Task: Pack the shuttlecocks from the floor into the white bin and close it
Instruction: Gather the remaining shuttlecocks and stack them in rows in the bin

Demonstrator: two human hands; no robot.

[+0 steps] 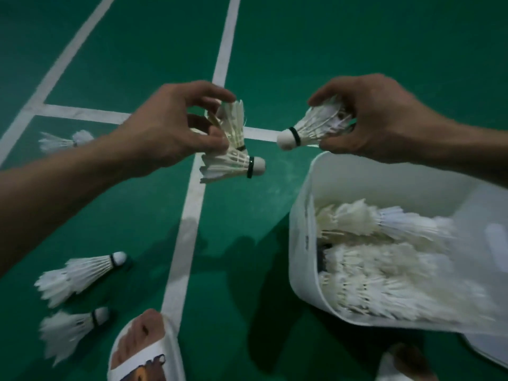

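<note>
Currently: left hand (170,125) pinches a pair of shuttlecocks (228,165), right hand (384,119) grips a single shuttlecock (308,129) by its feathers. White bin (299,243) at 4 o'clock, cut off right, contents blurred. Loose shuttlecocks (79,273) at 8 o'clock, smeared.

Nothing can be read; small dark marks (306,239) on the white bin (299,273) are too blurred.

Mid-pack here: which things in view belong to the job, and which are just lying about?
Job: white bin; left hand holding two shuttlecocks; right hand holding one shuttlecock; three loose shuttlecocks.
Lying about: white court lines; slippers.
</note>
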